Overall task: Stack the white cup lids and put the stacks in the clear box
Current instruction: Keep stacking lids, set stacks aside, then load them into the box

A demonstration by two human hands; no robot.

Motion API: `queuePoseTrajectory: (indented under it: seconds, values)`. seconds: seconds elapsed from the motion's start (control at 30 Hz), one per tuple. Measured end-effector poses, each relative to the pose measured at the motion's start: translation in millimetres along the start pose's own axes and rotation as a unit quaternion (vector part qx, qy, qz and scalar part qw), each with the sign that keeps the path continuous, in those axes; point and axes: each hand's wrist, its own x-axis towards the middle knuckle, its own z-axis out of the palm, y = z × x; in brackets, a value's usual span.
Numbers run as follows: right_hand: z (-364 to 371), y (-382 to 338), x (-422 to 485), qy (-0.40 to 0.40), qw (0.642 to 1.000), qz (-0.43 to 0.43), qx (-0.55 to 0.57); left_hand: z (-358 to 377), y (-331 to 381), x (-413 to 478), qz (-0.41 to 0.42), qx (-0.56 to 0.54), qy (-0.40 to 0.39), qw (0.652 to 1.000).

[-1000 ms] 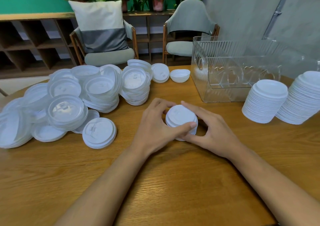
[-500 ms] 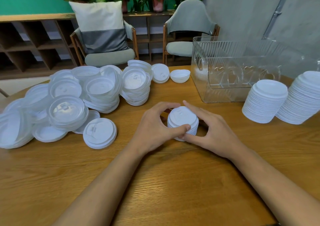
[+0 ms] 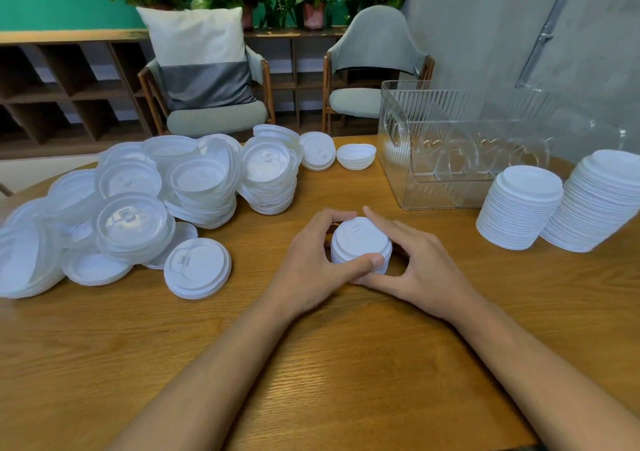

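As left hand, right hand grip lid stack, clear box beyond

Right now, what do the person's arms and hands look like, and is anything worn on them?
Both arms are bare as far as the picture shows; no sleeve is in view. The left hand and the right hand have no gloves. No watch, bracelet or ring is visible on the wrists or on the fingers that show.

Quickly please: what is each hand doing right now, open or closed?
Left hand: closed, gripping the small stack of lids.
Right hand: closed, holding the same stack from its other side.
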Motion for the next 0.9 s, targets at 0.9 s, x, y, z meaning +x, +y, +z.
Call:
queuePoseTrajectory:
  seconds: [0.9]
  values:
    - [-17.1, 32.6, 9.3, 0.133, 0.985, 0.104, -0.032, 31.0, -51.7, 185.1, 0.097, 0.329, 0.055, 0.938]
